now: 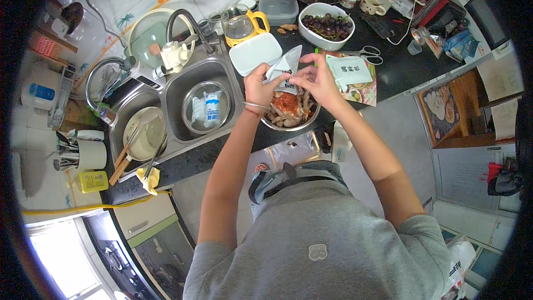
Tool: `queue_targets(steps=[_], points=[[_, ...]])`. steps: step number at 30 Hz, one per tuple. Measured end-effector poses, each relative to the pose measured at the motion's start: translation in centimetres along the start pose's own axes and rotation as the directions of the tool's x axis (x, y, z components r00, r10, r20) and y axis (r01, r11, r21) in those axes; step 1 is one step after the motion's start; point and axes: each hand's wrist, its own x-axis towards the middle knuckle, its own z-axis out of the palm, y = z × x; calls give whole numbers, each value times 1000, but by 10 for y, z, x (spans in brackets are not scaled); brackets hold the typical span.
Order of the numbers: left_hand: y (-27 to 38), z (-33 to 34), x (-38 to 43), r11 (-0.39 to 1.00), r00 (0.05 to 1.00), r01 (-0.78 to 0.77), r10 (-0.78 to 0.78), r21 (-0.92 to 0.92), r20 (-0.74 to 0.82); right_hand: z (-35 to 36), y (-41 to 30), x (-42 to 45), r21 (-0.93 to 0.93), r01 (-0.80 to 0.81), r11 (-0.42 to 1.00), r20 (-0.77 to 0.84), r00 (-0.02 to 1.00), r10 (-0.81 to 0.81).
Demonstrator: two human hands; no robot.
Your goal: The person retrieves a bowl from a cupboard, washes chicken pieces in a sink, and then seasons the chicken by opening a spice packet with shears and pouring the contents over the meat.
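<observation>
A white seasoning sachet [290, 61] with dark print is tilted over a metal bowl [287, 128]. My left hand [260, 85] grips the sachet along its left side. At its right edge, the thumb and fingertips of my right hand [320, 79] pinch it close to my left thumb. The bowl holds pieces of raw-looking meat [277, 117], topped by a mound of red-orange seasoning [288, 103]. Beside my right wrist, a second white sachet [349, 70] bearing writing lies on a colourful printed packet [364, 96].
A double sink [175, 133] at left contains a pan [143, 133] and a clear bowl [207, 127] of bagged items. Behind the metal bowl are a white lidded container [255, 53], a yellow-handled glass pot [240, 29] and a white bowl of grapes [327, 41]. Scissors [368, 55] lie farther right.
</observation>
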Motion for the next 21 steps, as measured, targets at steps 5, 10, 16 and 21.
queue_targets(steps=[5, 10, 16, 21], points=[[-2, 3, -2, 998, 1000, 14, -14, -61, 5, 2, 2, -4, -384, 168, 908, 111, 985, -135], [0, 4, -3, 996, 996, 73, -70, -51, 59, 10, 7, -6, -523, 138, 841, 89, 990, -106], [-5, -14, -11, 986, 925, -36, 94, -160, 369, 8, 5, -6, -455, 96, 885, 30, 995, -92], [-13, -28, -17, 680, 855, 427, -89, -596, 510, -3, 0, -4, -331, 1, 944, 64, 998, 22]])
